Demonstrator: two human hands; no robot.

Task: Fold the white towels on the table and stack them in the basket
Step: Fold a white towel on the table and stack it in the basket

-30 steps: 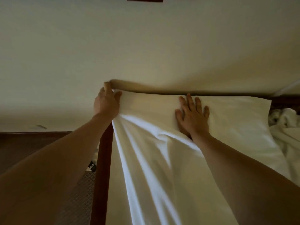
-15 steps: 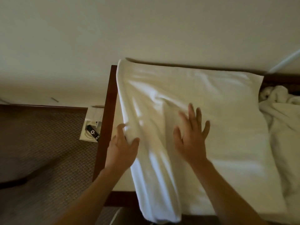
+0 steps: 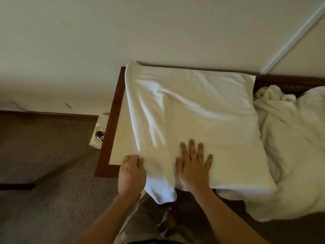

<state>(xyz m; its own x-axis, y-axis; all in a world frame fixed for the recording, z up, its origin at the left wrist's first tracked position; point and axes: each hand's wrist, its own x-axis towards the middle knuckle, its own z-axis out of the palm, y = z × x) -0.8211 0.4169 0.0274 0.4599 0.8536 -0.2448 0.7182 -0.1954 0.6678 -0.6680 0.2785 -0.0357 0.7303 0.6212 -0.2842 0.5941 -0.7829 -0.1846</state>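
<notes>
A large white towel point(image 3: 202, 110) lies spread over the table point(image 3: 117, 138), which has a pale top and a dark wood rim. Its left part is ridged, and a corner hangs over the near edge. My left hand point(image 3: 131, 171) grips the towel's left edge near the front, fingers curled into the cloth. My right hand point(image 3: 193, 166) presses flat on the towel near the front edge, fingers spread. No basket is in view.
A heap of crumpled white towels point(image 3: 290, 138) lies to the right on the table and hangs over its front. A cream wall stands behind. Patterned carpet point(image 3: 44, 155) covers the floor at left, with a small white box point(image 3: 99, 136) beside the table.
Both hands have slid from the towel's far edge back to the near edge of the table. The left hand drew the left side of the towel along; my view tilted down.
</notes>
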